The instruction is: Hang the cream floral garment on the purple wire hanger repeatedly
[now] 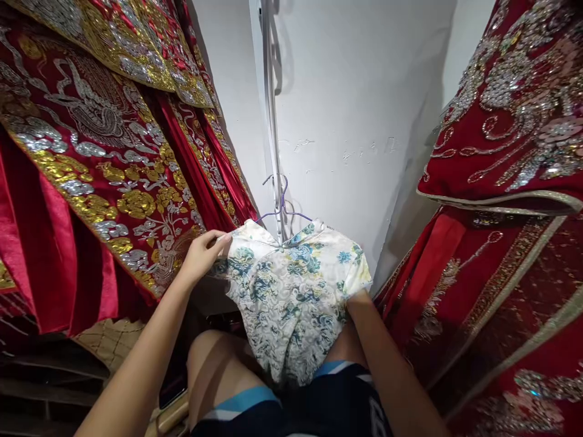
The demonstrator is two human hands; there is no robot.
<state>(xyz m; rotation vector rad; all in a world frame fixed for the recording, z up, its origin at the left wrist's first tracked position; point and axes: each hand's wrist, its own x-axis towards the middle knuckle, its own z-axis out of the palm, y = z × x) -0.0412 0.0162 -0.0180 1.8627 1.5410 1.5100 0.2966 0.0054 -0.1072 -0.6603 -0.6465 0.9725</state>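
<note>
From where I stand, the floral shirt (291, 297) hangs on a purple hanger (283, 203) in front of the person's lap, spread between the two arms, with the left hand (204, 252) pinching its sleeve edge near the shoulder. The right forearm (387, 349) runs into the opposite sleeve (the cloth hides the right hand, so I can't tell whether it grips anything).

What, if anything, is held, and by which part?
The left hand pinches the floral shirt at one shoulder; the right hand is hidden by the opposite sleeve, so its hold cannot be told.
</note>
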